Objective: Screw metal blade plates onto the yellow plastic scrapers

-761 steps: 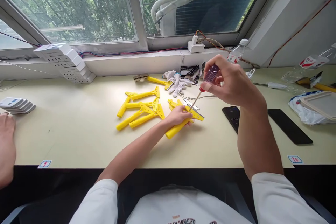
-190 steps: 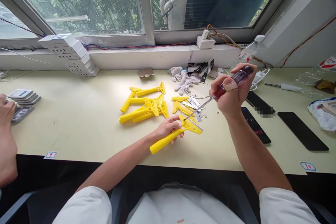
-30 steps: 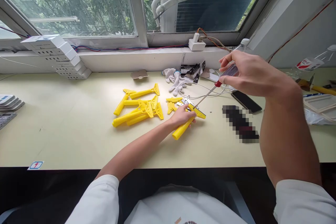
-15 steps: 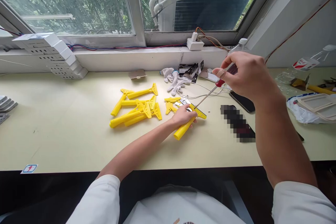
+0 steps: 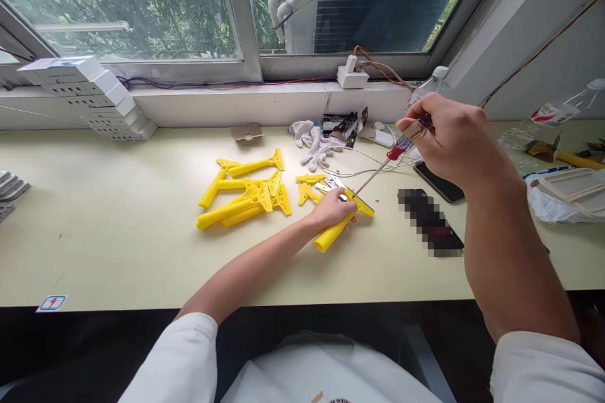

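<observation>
Nearest, a scraper (image 5: 329,238) with a smooth, tubular yellow handle and flared head sits in the left grip (image 5: 336,208), fingers wrapped round its neck. Above, the right grip (image 5: 449,138) holds a screwdriver (image 5: 396,150), red-collared and slim-shafted, tip apparently on the head. The step appears to be turning a screw; the next move calls for steady pressure along the shaft. Just beyond the left grip: flat yellow plates (image 5: 305,193), thin metal blades (image 5: 334,181); farther, knitted gloves (image 5: 312,156).

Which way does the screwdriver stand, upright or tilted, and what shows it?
Tilted. The screwdriver slants down leftward from the right hand toward the head of the yellow scraper that the left hand holds.
</observation>
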Demonstrator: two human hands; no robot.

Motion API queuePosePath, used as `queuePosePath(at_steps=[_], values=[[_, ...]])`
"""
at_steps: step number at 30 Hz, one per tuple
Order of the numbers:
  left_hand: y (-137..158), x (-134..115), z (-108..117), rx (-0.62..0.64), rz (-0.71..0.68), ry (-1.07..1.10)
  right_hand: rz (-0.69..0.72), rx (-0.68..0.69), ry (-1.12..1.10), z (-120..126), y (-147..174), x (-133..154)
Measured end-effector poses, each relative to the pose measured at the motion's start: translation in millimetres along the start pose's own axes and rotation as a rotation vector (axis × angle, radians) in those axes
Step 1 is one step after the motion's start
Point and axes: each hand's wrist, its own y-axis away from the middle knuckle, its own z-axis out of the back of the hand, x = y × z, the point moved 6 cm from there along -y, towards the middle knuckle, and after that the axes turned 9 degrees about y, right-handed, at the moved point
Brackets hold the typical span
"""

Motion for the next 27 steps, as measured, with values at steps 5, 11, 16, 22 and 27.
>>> queuePosePath(at_steps=[5,11,16,22,27], values=[[0,-3,-1,0.031,-0.034,0.058,0.055,0.125,-0.243,0,2,-9],[-1,-2,-2,0.036,-0.034,0.057,-0.077,0.048,0.008,-4,2,-15],[0,-5,-3,0.054,-0.052,0.020,-0.085,-0.233,-0.003,4,1,-15],[0,-7,2,0.052,0.016,-0.018,-0.092,-0.446,0.015,23,6,-24],[-4,-7,8,0.061,0.042,0.061,-0.090,-0.392,0.060,16,9,-24]])
